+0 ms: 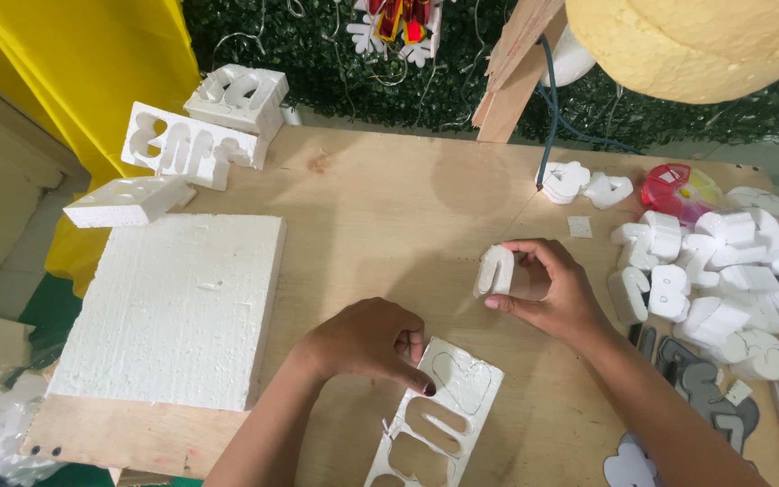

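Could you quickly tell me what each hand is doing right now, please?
Left hand: fingers curled, pressing down on the cut-out foam sheet.
Right hand: closed on a small white foam piece, pinched between its fingertips.

I see a white foam slab [178, 311], white foam letters [723, 271] piled on my pale wooden table [380, 207], a yellow cloth [92, 63], a green hedge wall [335, 54], and a red-and-yellow tape dispenser [678, 189].

A plywood tabletop [380, 194] is carrying a thick white foam slab [173, 307] at its left, cut-out foam offcuts [193, 144] lying behind that, a foam stencil sheet [439, 415] sitting at the near edge, and a heap of foam letter shapes [732, 280] piling up on the right.
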